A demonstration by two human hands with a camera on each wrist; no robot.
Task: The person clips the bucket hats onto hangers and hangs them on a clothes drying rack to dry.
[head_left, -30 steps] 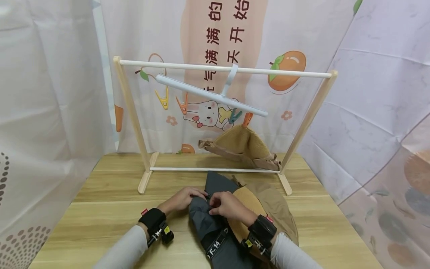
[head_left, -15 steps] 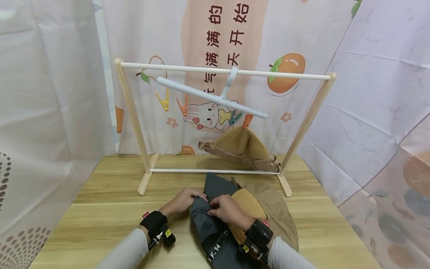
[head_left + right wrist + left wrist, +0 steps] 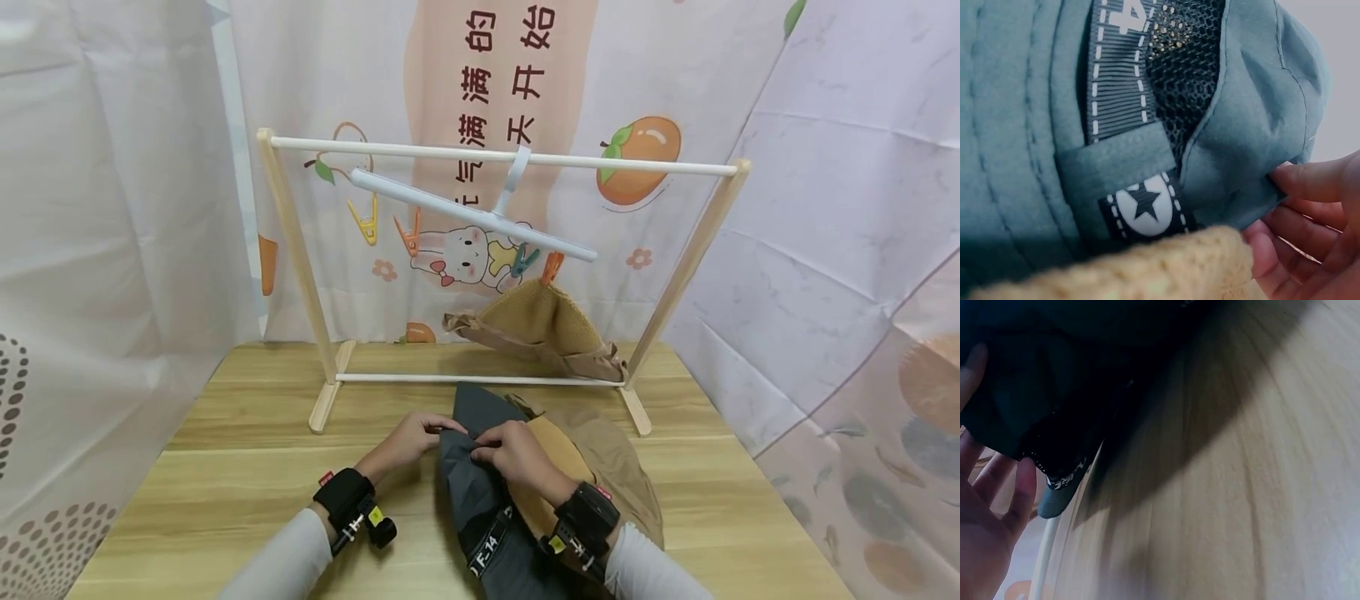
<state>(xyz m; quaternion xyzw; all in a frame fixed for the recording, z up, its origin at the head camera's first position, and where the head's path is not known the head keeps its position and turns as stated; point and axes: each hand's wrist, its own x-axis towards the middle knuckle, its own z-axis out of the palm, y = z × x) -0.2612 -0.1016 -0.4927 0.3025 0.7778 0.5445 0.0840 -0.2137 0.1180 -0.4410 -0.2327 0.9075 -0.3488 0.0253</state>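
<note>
A dark grey sun hat (image 3: 467,483) with mesh panels and a lettered ribbon band lies near the front of the table. My left hand (image 3: 411,437) pinches its edge from the left; in the left wrist view, the thumb and fingers of that hand (image 3: 991,531) are at the dark cloth. Just to the right, my right hand (image 3: 517,457) pinches the same hat's crown fabric. The right wrist view shows the hat's star label (image 3: 1147,205) and thumb and fingers of the right hand (image 3: 1316,219) on a fold. A tan hat (image 3: 622,475) lies under the right forearm.
Behind the hands stands a wooden rack (image 3: 303,267) with a tilted pale blue hanger (image 3: 450,204) on its top bar. Yellow, orange and teal clips (image 3: 523,260) hang from the hanger. An orange clip (image 3: 552,267) holds another tan hat (image 3: 532,325). Printed curtains surround the table.
The grey hat's near-left edge has shifted slightly right, and its crown fold looks flatter. Both hands stay on the hat, with the left fingers moved a little further right and up.
</note>
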